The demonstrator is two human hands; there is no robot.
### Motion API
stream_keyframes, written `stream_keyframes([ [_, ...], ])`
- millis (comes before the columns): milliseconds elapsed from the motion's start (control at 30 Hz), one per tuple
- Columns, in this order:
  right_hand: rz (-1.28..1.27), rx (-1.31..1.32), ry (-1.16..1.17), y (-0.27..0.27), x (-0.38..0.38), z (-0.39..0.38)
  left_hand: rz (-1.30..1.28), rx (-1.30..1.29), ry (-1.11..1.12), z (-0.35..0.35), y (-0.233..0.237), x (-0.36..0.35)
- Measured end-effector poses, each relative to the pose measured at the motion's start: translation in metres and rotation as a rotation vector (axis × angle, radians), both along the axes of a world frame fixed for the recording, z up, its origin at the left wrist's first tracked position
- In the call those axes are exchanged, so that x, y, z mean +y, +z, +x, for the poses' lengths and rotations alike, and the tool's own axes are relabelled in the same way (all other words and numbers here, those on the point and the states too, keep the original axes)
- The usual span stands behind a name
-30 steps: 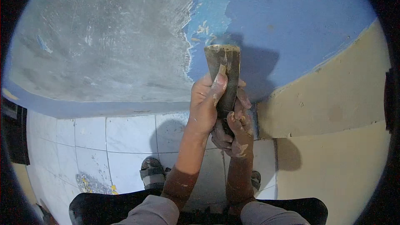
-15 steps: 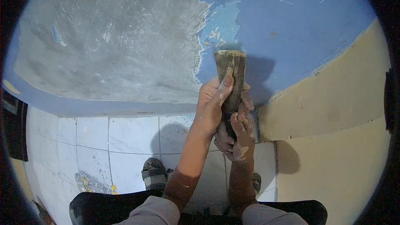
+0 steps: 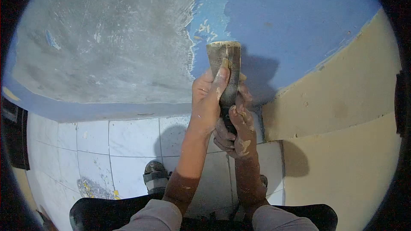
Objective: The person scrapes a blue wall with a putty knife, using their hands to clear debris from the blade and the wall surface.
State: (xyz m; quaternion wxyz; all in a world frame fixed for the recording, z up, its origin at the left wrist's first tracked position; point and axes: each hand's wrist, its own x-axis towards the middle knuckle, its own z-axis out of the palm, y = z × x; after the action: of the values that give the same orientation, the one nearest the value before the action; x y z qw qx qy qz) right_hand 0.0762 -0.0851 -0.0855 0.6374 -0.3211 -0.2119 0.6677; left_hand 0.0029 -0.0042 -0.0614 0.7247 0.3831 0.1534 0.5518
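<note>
Both my hands are on a scraper, a dark worn metal blade that flares to a pale, dusty edge at its upper end. My left hand grips the blade's lower part, with its thumb lying up along the face. Lower down, my right hand is wrapped around the black handle. White and tan dust coats the fingers of both. The scraper's edge lies over the blue painted wall, just below a light-blue patch with pale flakes. Whether it touches the wall cannot be told.
Bare grey plaster with a ragged paint edge covers the wall's left part. A beige surface borders the blue at right. White floor tiles carry paint debris at lower left. My sandalled foot stands below.
The view has shifted, so wall, hands and scraper all appear further left and a little higher. The grip of both hands on the scraper looks the same.
</note>
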Motion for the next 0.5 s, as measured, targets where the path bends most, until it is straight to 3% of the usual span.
stream_keyframes([
  [333, -0.036, 0.01, 0.017, 0.014, -0.001, -0.004, -0.054, 0.045, 0.042, -0.003, 0.014, -0.004],
  [433, -0.037, -0.189, -0.057, 0.018, -0.002, -0.012, -0.045, 0.04, 0.017, -0.006, 0.017, -0.005],
  [500, -0.071, -0.107, -0.015, 0.017, -0.001, -0.007, 0.027, 0.034, -0.014, -0.006, 0.011, 0.0],
])
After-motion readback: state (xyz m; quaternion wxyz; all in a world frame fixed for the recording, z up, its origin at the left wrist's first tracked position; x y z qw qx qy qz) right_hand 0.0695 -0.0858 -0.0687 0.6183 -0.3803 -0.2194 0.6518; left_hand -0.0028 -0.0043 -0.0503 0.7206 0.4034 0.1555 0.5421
